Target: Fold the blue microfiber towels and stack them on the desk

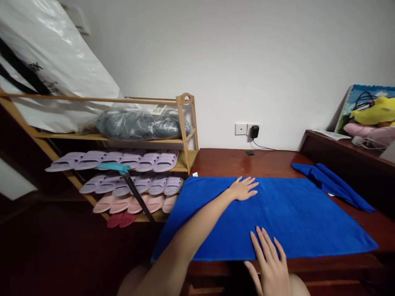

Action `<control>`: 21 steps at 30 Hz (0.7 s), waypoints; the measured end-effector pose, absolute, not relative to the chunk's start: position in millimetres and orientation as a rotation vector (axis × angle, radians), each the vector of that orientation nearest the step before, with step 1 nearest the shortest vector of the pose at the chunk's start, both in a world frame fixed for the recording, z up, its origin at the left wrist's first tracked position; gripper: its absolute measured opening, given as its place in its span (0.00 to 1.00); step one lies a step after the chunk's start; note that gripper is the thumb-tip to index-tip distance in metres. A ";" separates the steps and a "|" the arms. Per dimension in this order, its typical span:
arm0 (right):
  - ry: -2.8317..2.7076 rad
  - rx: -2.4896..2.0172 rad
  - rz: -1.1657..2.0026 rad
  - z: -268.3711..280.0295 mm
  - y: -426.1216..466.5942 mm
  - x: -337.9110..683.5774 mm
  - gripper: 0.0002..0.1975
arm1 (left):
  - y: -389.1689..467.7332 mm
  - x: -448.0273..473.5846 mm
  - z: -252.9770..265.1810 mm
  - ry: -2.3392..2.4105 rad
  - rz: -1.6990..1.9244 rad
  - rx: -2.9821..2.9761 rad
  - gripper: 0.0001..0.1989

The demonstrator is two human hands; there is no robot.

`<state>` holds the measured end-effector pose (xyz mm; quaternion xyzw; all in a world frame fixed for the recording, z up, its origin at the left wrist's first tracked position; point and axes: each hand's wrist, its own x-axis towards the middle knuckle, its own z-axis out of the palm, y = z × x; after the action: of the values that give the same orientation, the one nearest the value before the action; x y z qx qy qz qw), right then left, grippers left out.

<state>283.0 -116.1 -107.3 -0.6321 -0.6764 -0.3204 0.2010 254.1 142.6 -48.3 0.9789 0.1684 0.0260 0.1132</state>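
Note:
A blue towel lies spread out nearly flat on the reddish-brown wooden table. Its front edge reaches the table's front edge. My left hand rests palm down on the towel near its back edge, fingers spread. Close to the front edge, my right hand has its fingers stretched out over the towel, the fingertips on or just above the cloth. Neither hand grips anything. A second blue cloth, folded and rumpled, lies at the table's right side.
Left of the table stands a wooden rack with several purple slippers, pink slippers and a plastic-wrapped bundle. A dark pole with a blue top leans before it. A black adapter is plugged into the wall.

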 end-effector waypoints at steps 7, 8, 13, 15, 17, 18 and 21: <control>-1.953 -1.753 -0.689 -93.6 -131.5 298.2 0.34 | 147.7 251.9 -47.6 0.485 0.068 2.890 0.29; -1.954 -1.765 -0.598 -87.3 -136.0 311.2 0.32 | 147.9 247.9 -44.3 0.495 0.100 2.901 0.29; -1.829 -1.884 -0.170 -54.6 -122.0 435.8 0.26 | 161.1 190.6 -21.2 0.605 0.222 2.939 0.28; -1.828 -1.964 -0.054 -49.0 -93.6 498.6 0.27 | 171.2 157.3 -14.8 0.786 0.222 2.904 0.28; -1.743 -2.179 -0.085 -50.1 -61.0 554.5 0.30 | 178.8 125.7 -13.4 1.099 0.218 2.806 0.29; -1.670 -2.255 -0.106 -52.9 -46.3 577.6 0.32 | 180.5 111.8 -14.9 1.255 0.222 2.738 0.30; -1.517 -2.370 -0.141 -68.0 -17.9 625.1 0.39 | 177.3 81.7 -26.7 1.493 0.226 2.579 0.33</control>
<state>625.1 -17.9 -68.0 -0.8302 -0.5313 -0.0492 0.1614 81.7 177.3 -26.7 0.8604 0.4981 0.0754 0.0765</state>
